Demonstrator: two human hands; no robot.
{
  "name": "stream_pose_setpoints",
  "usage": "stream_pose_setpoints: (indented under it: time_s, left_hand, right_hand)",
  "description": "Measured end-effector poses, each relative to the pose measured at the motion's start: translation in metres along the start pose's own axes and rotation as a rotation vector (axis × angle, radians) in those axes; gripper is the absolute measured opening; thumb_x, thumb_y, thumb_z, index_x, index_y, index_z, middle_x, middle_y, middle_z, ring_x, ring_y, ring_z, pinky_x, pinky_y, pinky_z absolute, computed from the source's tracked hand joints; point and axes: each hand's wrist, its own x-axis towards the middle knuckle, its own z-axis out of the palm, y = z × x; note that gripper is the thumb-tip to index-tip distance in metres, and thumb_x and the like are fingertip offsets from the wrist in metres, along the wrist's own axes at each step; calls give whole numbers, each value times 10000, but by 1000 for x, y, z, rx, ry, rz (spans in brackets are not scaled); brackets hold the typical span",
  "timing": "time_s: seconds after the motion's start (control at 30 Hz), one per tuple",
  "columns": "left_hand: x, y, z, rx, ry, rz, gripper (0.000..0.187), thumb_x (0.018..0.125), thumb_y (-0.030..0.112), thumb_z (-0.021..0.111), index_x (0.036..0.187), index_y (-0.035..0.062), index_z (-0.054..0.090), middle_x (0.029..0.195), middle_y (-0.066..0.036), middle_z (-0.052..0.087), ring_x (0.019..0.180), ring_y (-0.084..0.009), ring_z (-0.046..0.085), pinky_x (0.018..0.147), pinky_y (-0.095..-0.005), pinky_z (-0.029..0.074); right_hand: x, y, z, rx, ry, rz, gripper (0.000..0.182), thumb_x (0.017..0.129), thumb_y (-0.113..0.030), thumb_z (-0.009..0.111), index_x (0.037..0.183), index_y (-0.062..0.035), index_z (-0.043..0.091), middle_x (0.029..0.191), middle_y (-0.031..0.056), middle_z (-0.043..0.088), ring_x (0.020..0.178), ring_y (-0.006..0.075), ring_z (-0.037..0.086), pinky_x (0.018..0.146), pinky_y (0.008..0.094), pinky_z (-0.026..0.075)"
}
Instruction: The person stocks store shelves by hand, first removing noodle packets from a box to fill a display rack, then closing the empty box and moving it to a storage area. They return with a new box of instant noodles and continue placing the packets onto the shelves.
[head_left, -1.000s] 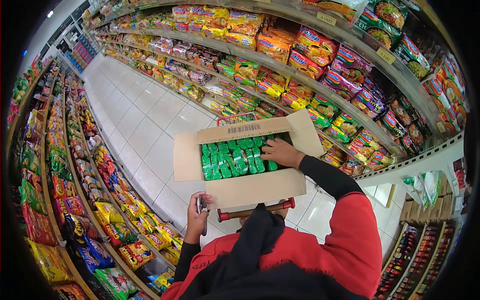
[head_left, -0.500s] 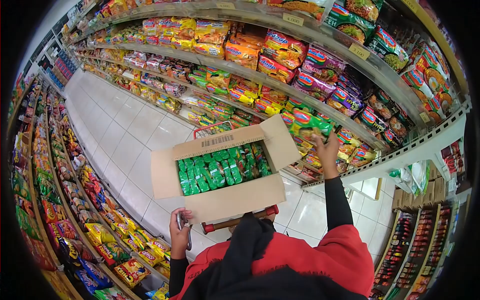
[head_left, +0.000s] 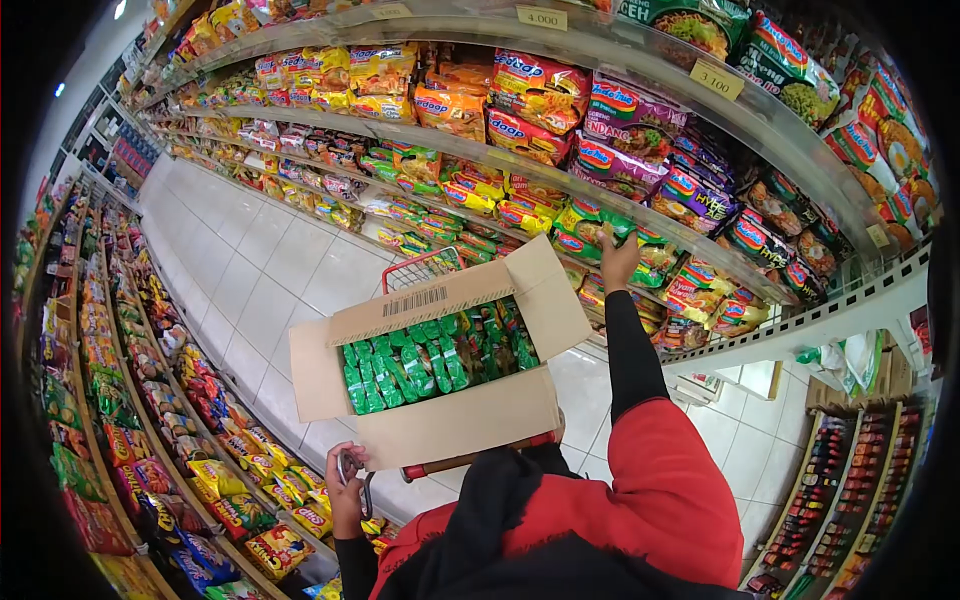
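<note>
My right hand (head_left: 619,264) reaches to a low shelf, its fingers closed on a green instant noodle packet (head_left: 618,228) among similar packets; part of the packet is hidden by the hand and shelf edge. Below it stands an open cardboard box (head_left: 455,425), flaps spread, with rows of green noodle packets (head_left: 425,358) inside. My left hand (head_left: 345,490) is at the box's near left corner, fingers wrapped round a grey, looped, metal-looking object (head_left: 366,492) whose kind I cannot make out.
The box rests over a shopping cart with a red basket rim (head_left: 425,268) and a dark red handle (head_left: 428,468). Tiered noodle shelves (head_left: 690,190) curve along the right. Snack shelves (head_left: 215,470) line the left. A tiled floor (head_left: 235,270) runs between them.
My right hand has moved the green noodle packet from in front of the shelf in among the packets there. My left hand still grips the grey object. The view has shifted slightly.
</note>
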Motion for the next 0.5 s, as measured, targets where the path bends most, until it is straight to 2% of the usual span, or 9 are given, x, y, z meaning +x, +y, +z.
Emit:
stream_pose_setpoints:
  time_s: [0.07, 0.1, 0.2, 0.23, 0.33, 0.37, 0.4, 0.47, 0.5]
  left_hand:
    - [1, 0, 0, -17, -2, -12, 620, 565, -56, 386, 1181, -11, 438, 1057, -117, 537, 1001, -210, 545, 948, -317, 413]
    - [0, 2, 1, -16, -5, 1, 620, 561, -55, 389, 1178, -12, 439, 1052, -119, 533, 996, -209, 543, 946, -319, 412]
    - [1, 0, 1, -22, -4, 6, 617, 562, -57, 386, 1175, -12, 440, 1046, -119, 529, 988, -207, 541, 945, -322, 414]
    - [0, 1, 2, -26, 3, 0, 605, 571, -56, 391, 1172, -11, 442, 1033, -119, 532, 980, -206, 540, 946, -322, 415]
    - [0, 5, 5, -12, -3, 7, 590, 583, -55, 397, 1169, -12, 443, 1025, -122, 535, 981, -205, 540, 949, -324, 414]
    - [0, 4, 4, 26, -11, 10, 583, 591, -54, 400, 1171, -12, 438, 1019, -127, 538, 986, -212, 540, 951, -331, 414]
    - [1, 3, 2, 30, -23, 11, 583, 591, -54, 400, 1171, -12, 438, 1019, -127, 538, 986, -212, 540, 951, -331, 414]
    - [1, -1, 0, 9, -12, -6, 593, 590, -54, 397, 1180, -9, 424, 1032, -135, 535, 989, -223, 542, 949, -340, 417]
    - [1, -2, 0, 22, 0, -13, 597, 595, -55, 393, 1189, -3, 409, 1048, -142, 530, 990, -232, 544, 948, -349, 419]
  right_hand:
    - [-2, 0, 1, -50, 132, 7, 647, 699, -314, 787, 1096, 45, 423, 885, 214, 592, 794, 404, 580, 659, 467, 437]
    - [-10, -12, -2, -62, 246, -81, 652, 676, -284, 803, 1080, 6, 381, 906, 199, 556, 829, 392, 563, 682, 461, 434]
    - [-18, -20, -5, -122, 317, -192, 608, 675, -240, 801, 1069, -18, 394, 976, 184, 481, 921, 381, 509, 716, 451, 428]
    - [-23, -24, -9, -149, 299, -268, 510, 727, -222, 767, 1001, -12, 392, 979, 165, 384, 941, 366, 424, 731, 441, 389]
    - [-26, -21, -8, -183, 294, -381, 398, 762, -178, 727, 984, -21, 436, 964, 155, 385, 960, 354, 397, 754, 422, 383]
    - [-27, -20, -7, -167, 305, -390, 304, 799, -151, 674, 1028, -43, 505, 1007, 167, 400, 982, 345, 392, 792, 442, 367]
    - [-28, -21, -8, -171, 314, -382, 304, 799, -151, 674, 1028, -43, 505, 1007, 167, 400, 982, 345, 392, 792, 442, 367]
    - [-30, -20, -9, -279, 397, -659, 348, 760, -117, 670, 1089, -113, 557, 1048, 150, 414, 1032, 318, 414, 847, 485, 340]
    - [-31, -17, -5, -244, 316, -663, 398, 762, -117, 634, 1150, -165, 564, 1183, 138, 418, 1142, 319, 390, 928, 509, 291]
